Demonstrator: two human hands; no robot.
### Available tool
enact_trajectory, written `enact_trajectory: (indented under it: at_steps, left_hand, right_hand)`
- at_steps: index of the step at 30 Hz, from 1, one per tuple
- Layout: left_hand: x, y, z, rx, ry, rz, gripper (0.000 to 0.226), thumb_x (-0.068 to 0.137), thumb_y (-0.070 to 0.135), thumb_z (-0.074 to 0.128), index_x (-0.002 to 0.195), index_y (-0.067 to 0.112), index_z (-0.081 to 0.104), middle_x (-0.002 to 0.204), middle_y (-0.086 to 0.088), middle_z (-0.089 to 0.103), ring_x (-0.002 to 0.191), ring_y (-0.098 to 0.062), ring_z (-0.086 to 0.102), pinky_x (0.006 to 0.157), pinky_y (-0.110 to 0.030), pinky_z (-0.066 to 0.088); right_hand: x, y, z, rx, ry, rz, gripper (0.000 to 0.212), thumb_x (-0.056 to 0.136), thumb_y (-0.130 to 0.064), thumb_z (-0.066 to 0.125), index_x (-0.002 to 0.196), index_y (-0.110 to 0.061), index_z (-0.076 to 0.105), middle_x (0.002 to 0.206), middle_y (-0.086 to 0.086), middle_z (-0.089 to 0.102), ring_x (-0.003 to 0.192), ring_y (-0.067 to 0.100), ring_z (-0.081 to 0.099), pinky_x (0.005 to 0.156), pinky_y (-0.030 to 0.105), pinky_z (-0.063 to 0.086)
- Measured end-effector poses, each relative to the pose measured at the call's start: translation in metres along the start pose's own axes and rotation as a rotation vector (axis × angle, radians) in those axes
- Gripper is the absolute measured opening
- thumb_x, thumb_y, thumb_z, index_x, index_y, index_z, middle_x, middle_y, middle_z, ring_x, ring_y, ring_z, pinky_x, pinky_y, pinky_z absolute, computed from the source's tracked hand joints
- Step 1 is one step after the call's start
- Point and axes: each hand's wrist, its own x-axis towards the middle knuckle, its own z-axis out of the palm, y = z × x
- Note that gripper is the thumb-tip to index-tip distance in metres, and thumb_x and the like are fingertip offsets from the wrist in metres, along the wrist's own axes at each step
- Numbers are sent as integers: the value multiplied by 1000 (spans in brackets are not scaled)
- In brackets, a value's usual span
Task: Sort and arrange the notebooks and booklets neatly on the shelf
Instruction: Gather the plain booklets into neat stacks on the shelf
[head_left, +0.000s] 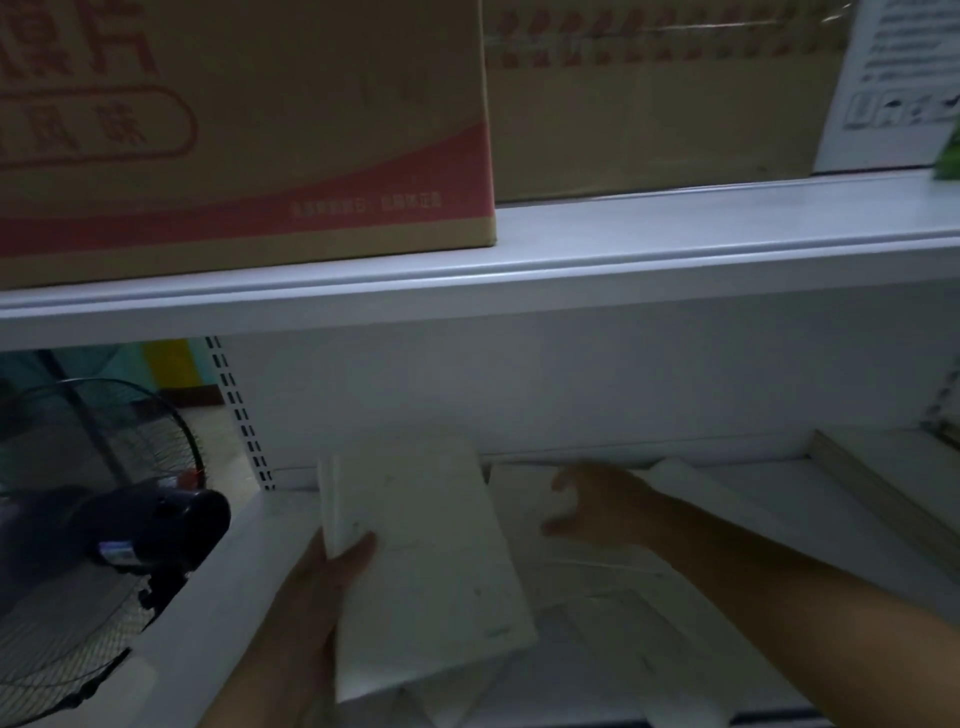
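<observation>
One white booklet (431, 571) is held up above the shelf (234, 561), tilted so its top leans toward the back panel and its lower edge comes toward the camera. A thinner white edge shows along its left side, so it may be more than one piece; the dim light does not let me tell. The left hand (322, 587) grasps it from the lower left, thumb (358, 551) pressed on the front cover and the rest of the fingers hidden behind.

Just right of the booklet, the right hand (597, 506) reaches in over the shelf with fingers spread and relaxed, holding nothing. Under and around it lie more pale booklets (623, 613), flat and overlapping at loose angles on the shelf; whether the fingertips touch them I cannot tell.

Overhead runs the upper shelf (623, 249). On it, at the left, stands a carton (260, 130) with red print, and beside it, set further back, a second carton (649, 114). A white printed sheet (893, 78) leans at the far right. Left of the shelving, a black fan (104, 493) with a wire guard stands close by.
</observation>
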Motion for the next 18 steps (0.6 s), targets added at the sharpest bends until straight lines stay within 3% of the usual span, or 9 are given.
enact_trajectory:
  at_steps: [2,5,8,10,12,14,15,16,18]
  left_hand:
    - [3,-6,-2,9,43,-4,14,93,20,55,106,25,57,91,-8,69,77,-29,67,50,-34,56]
    - [4,-19,-4,24,53,-59,14,95,18,53,107,18,58,84,-9,71,78,-28,67,56,-34,55]
    - [10,-23,-8,67,39,-83,11,93,16,55,102,15,62,78,-8,74,78,-29,68,60,-33,54]
    - [13,-22,-9,80,25,-87,8,94,14,54,98,14,61,83,-12,72,78,-29,67,59,-33,54]
    - [12,-21,-10,67,16,-84,7,94,12,54,96,14,60,90,-16,69,80,-30,66,61,-34,53]
    - [10,-19,-16,65,-1,-89,8,93,11,55,96,17,59,91,-14,68,80,-30,65,61,-33,52]
    - [7,-15,-20,66,-30,-98,10,92,10,56,98,17,59,92,-14,69,81,-31,66,61,-34,53]
    - [6,-12,-24,68,-58,-111,12,91,10,56,99,18,60,92,-14,70,82,-31,67,61,-34,54]
    - [2,-7,-31,76,-111,-136,13,90,8,57,98,16,63,84,-12,74,74,-30,71,58,-33,56]
  right_hand:
    - [-14,14,18,-28,-239,9,90,78,-59,63,148,-20,22,157,4,15,144,20,17,116,31,19]
    - [-24,19,35,-16,-222,-4,88,86,-58,54,151,-24,6,159,3,-8,147,20,-6,119,37,0]
    - [-28,17,40,-19,-113,-10,74,91,-60,39,151,-25,12,159,0,-2,147,18,-1,118,34,2]
    - [-35,15,45,-158,-54,-45,72,91,-62,20,150,-21,17,159,3,7,146,20,9,118,35,10]
    - [-41,10,44,-254,60,-96,53,102,-41,18,147,-13,26,154,9,26,140,23,29,114,35,25]
    - [-40,4,35,-259,335,-136,49,93,-20,24,125,1,54,124,19,59,110,22,62,90,29,50]
    - [-38,6,27,-198,474,-147,45,85,-17,29,102,1,67,95,18,70,81,22,71,66,26,55]
    - [-38,10,19,-135,589,-151,37,82,-16,35,83,-4,70,72,12,70,59,21,69,49,24,50]
    - [-46,8,2,-53,695,-160,36,94,-20,38,77,-9,68,61,6,66,51,20,64,49,24,44]
